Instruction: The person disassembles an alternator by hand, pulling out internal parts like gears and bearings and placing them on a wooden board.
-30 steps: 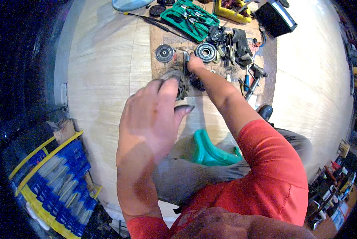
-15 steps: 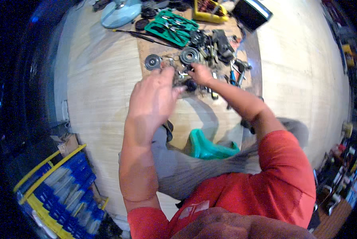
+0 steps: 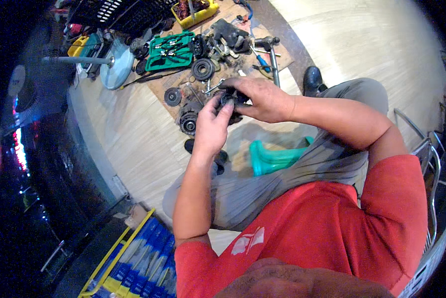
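Observation:
Both my hands meet over the near edge of the parts board, closed around a small dark, greasy machine part [image 3: 229, 98]. My left hand [image 3: 213, 124] grips it from the near left, thumb laid along it. From the right, my right hand [image 3: 267, 99] curls its blackened fingers over the top; the fingers hide much of the part's shape. Just left of them lies a larger dark part with a round pulley [image 3: 188, 122]. Beyond are a small black disc [image 3: 173, 97], a ringed pulley wheel [image 3: 202, 69] and a metal wrench [image 3: 213, 88].
A green tool case [image 3: 156, 62] with pliers lies farther off, near a yellow bin [image 3: 198, 19]. A hammer [image 3: 274, 64] and blue-handled screwdriver [image 3: 263, 63] are at right. A light-blue round base with a pole [image 3: 117, 69] stands at left, a green plastic stool [image 3: 270, 158] below my hands.
The view has turned, shifting the board's things leftward. My hands, apart and low over the parts before, are now together on the dark part.

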The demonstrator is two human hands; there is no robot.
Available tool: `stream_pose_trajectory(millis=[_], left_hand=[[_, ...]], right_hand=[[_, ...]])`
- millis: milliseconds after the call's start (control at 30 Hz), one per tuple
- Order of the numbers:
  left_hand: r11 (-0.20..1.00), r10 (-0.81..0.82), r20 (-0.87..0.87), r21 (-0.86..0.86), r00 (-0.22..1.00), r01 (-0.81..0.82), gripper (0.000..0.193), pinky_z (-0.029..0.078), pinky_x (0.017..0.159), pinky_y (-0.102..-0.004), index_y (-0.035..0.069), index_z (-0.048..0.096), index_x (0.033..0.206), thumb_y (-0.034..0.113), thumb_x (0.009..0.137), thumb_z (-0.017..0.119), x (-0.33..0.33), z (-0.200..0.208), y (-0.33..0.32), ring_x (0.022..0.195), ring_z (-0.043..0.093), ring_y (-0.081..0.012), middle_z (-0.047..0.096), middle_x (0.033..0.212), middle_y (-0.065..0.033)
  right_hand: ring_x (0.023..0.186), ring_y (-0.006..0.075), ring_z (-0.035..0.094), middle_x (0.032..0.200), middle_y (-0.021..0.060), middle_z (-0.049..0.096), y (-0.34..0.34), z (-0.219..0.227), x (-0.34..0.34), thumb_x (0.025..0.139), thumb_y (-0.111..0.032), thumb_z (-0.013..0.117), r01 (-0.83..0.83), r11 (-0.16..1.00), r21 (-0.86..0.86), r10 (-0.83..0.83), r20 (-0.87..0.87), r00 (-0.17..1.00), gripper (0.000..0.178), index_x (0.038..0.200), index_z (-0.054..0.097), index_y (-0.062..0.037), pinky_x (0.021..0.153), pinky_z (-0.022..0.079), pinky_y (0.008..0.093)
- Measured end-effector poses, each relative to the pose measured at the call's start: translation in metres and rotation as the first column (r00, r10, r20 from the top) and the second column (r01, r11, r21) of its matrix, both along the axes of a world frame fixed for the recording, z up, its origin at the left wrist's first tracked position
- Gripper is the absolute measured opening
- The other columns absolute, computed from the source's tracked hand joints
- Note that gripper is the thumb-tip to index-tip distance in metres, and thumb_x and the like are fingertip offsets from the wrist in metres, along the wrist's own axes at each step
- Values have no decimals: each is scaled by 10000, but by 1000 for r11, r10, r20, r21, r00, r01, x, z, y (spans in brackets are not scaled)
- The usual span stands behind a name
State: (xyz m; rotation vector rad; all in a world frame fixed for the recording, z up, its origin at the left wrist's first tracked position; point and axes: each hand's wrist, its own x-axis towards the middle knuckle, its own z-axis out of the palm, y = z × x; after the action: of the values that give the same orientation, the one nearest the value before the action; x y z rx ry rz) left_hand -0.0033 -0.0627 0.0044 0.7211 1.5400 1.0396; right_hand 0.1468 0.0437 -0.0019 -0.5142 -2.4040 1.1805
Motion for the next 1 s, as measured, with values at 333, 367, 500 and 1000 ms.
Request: stream_pose_trajectory(millis=[333,367,500,1000], left_hand=[[991,109,66,75,992,-114,427,462,912,-287,-58,522,1223,-30,810,628,3,-7,9,1025,587,-163,614,1124,-104],[990,112,82,75,990,-118,439,462,914,-287,-58,522,1222,-36,800,641,2,-9,10,1032,586,-163,614,1127,-104],[996,70,97,45,993,-75,463,467,917,-293,-57,522,1220,-43,782,674,2,-7,11,1047,585,-171,610,1138,-100],[993,90,13,81,996,-91,517,480,896,-298,-43,518,1225,-57,744,707,-7,-8,1,1002,595,-161,614,1121,-83]], right_hand=[[937,412,548,1000,205,551,7,-8,4,725,-91,674,52,995,-87,-56,-37,998,355,1044,538,-15,798,470,474],[926,413,550,991,207,551,7,-11,4,723,-89,676,56,994,-90,-60,-36,998,354,1040,537,-14,790,473,473],[891,412,557,964,210,549,9,-13,4,719,-88,684,47,992,-119,-51,-31,998,351,1027,536,-6,763,482,468],[899,409,569,1001,213,543,6,-8,-6,744,-78,666,-23,997,-70,24,14,1000,357,1066,528,-13,760,488,466]])
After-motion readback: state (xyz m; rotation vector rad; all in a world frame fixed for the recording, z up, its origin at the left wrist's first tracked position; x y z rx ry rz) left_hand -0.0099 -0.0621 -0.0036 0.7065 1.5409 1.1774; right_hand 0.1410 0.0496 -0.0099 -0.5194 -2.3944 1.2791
